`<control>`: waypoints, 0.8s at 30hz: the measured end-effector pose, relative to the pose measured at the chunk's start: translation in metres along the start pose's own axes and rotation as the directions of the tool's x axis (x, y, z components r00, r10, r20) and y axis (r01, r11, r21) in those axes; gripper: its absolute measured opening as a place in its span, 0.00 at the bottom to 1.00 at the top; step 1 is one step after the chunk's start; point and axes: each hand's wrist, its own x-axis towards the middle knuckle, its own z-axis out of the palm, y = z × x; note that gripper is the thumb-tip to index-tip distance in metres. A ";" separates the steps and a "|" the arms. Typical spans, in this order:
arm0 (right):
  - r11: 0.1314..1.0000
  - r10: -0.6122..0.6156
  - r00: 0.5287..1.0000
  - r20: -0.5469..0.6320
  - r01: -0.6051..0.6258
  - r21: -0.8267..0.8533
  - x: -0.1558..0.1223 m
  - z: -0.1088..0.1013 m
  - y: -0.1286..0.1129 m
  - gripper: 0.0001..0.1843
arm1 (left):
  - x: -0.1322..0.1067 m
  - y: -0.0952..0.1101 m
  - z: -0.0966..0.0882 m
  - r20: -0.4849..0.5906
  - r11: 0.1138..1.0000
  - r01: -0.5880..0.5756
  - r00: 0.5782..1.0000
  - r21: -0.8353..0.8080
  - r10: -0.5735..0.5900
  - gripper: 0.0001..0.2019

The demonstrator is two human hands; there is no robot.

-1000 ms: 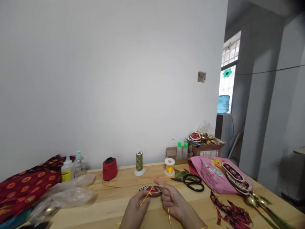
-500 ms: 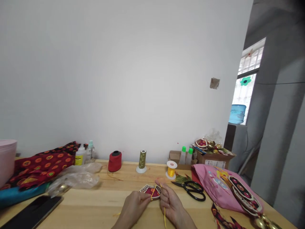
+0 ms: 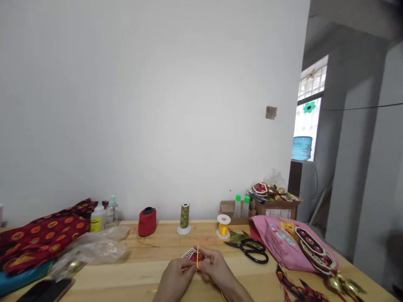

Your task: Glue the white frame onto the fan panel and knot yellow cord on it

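Observation:
A small dark-red ornament (image 3: 189,254) with a cream lattice border shows just behind my fingers at the front of the table. Yellow cord (image 3: 197,252) runs up across it in a loop. My left hand (image 3: 176,277) is closed in a pinch at the ornament's near edge, where the cord meets it. Close against it, my right hand (image 3: 218,268) pinches the yellow cord, thumb and index finger together. The fingers cover the ornament's lower and right parts. A cord end trails under my right wrist.
Black scissors (image 3: 250,249) lie right of my hands. Behind stand a yellow cord spool (image 3: 223,228), a green thread cone (image 3: 184,217) and a red one (image 3: 147,222). A pink bag (image 3: 280,241) lies right; a phone (image 3: 47,290) and patterned cloth (image 3: 53,230) lie left.
My right hand has moved left and in, so both hands' fingertips now meet at the cord. The cord over the ornament has gone from slanted to nearly upright. The view has swung right.

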 end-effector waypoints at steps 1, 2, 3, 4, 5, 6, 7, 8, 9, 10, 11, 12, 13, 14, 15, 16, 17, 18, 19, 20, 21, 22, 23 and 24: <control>0.996 -0.036 0.999 0.013 0.037 -0.080 -0.001 0.003 0.000 0.27 | 0.001 -0.002 0.000 0.005 1.000 0.002 1.000 -0.027 -0.002 0.14; 0.984 -0.073 0.997 0.032 0.077 -0.159 -0.002 0.006 0.000 0.24 | 0.002 -0.005 0.000 0.005 0.998 0.006 1.000 -0.056 -0.006 0.14; 0.963 -0.111 0.993 0.047 0.119 -0.240 -0.003 0.010 0.000 0.21 | 0.004 -0.007 0.000 0.003 0.997 0.011 1.000 -0.081 -0.010 0.13; 0.931 -0.152 0.987 0.055 0.161 -0.327 -0.004 0.013 0.000 0.18 | 0.005 -0.010 0.000 -0.002 0.995 0.015 1.000 -0.102 -0.015 0.14; 0.886 -0.194 0.980 0.053 0.198 -0.419 -0.005 0.017 -0.001 0.16 | 0.006 -0.013 0.000 -0.008 0.993 0.018 1.000 -0.117 -0.019 0.14; 0.830 -0.235 0.971 0.043 0.224 -0.511 -0.006 0.019 -0.001 0.14 | 0.007 -0.015 0.000 -0.011 0.992 0.022 1.000 -0.128 -0.024 0.14; 0.767 -0.268 0.963 0.029 0.231 -0.599 -0.006 0.022 -0.001 0.13 | 0.007 -0.016 0.000 -0.008 0.990 0.026 1.000 -0.136 -0.027 0.15; 0.701 -0.291 0.957 0.016 0.225 -0.676 -0.007 0.023 -0.001 0.12 | 0.008 -0.018 0.000 0.001 0.989 0.026 1.000 -0.144 -0.026 0.15; 0.638 -0.306 0.952 0.010 0.213 -0.740 -0.007 0.024 -0.002 0.12 | 0.008 -0.018 0.001 0.012 0.988 0.023 1.000 -0.153 -0.022 0.15; 0.580 -0.317 0.948 0.006 0.199 -0.790 -0.008 0.024 -0.002 0.12 | 0.007 -0.019 0.001 0.021 0.987 0.020 1.000 -0.162 -0.017 0.15; 0.529 -0.327 0.945 0.002 0.184 -0.828 -0.008 0.024 -0.003 0.13 | 0.007 -0.019 0.002 0.029 0.985 0.015 1.000 -0.173 -0.010 0.15; 0.489 -0.335 0.942 -0.005 0.169 -0.856 -0.009 0.024 -0.003 0.13 | 0.007 -0.019 0.003 0.035 0.983 0.010 0.999 -0.186 -0.004 0.15; 0.458 -0.344 0.939 -0.013 0.155 -0.875 -0.009 0.023 -0.004 0.13 | 0.008 -0.019 0.003 0.035 0.979 0.009 0.999 -0.203 -0.002 0.15; 0.436 -0.353 0.935 -0.024 0.142 -0.889 -0.010 0.022 -0.004 0.12 | 0.008 -0.020 0.004 0.029 0.975 0.011 1.000 -0.223 -0.005 0.16; 0.419 -0.361 0.932 -0.036 0.127 -0.899 -0.010 0.021 -0.005 0.11 | 0.008 -0.020 0.005 0.020 0.970 0.015 1.000 -0.243 -0.010 0.16; 0.406 -0.361 0.931 -0.049 0.109 -0.907 -0.010 0.020 -0.005 0.10 | 0.009 -0.021 0.006 0.011 0.965 0.020 1.000 -0.261 -0.018 0.17; 0.397 -0.358 0.932 -0.065 0.089 -0.913 -0.010 0.019 -0.004 0.10 | 0.010 -0.022 0.006 0.004 0.961 0.026 1.000 -0.275 -0.026 0.17; 0.394 -0.351 0.933 -0.083 0.067 -0.917 -0.009 0.019 -0.004 0.10 | 0.010 -0.023 0.006 0.001 0.957 0.033 0.999 -0.287 -0.034 0.17; 0.396 -0.341 0.935 -0.101 0.045 -0.917 -0.008 0.018 -0.004 0.10 | 0.011 -0.024 0.006 0.002 0.954 0.039 0.999 -0.297 -0.041 0.17; 0.404 -0.331 0.936 -0.119 0.026 -0.915 -0.008 0.018 -0.003 0.10 | 0.011 -0.025 0.005 0.005 0.951 0.047 0.999 -0.307 -0.048 0.17; 0.415 -0.322 0.937 -0.137 0.010 -0.910 -0.007 0.018 -0.003 0.10 | 0.011 -0.026 0.004 0.007 0.946 0.056 0.998 -0.318 -0.057 0.17; 0.428 -0.314 0.937 -0.150 -0.001 -0.904 -0.007 0.018 -0.003 0.10 | 0.011 -0.027 0.004 0.005 0.942 0.064 0.998 -0.331 -0.066 0.16; 0.440 -0.310 0.937 -0.161 -0.009 -0.898 -0.007 0.018 -0.003 0.09 | 0.011 -0.027 0.003 0.002 0.936 0.071 0.997 -0.345 -0.075 0.16; 0.448 -0.309 0.936 -0.169 -0.013 -0.894 -0.006 0.018 -0.003 0.09 | 0.011 -0.028 0.002 -0.001 0.930 0.077 0.997 -0.360 -0.083 0.16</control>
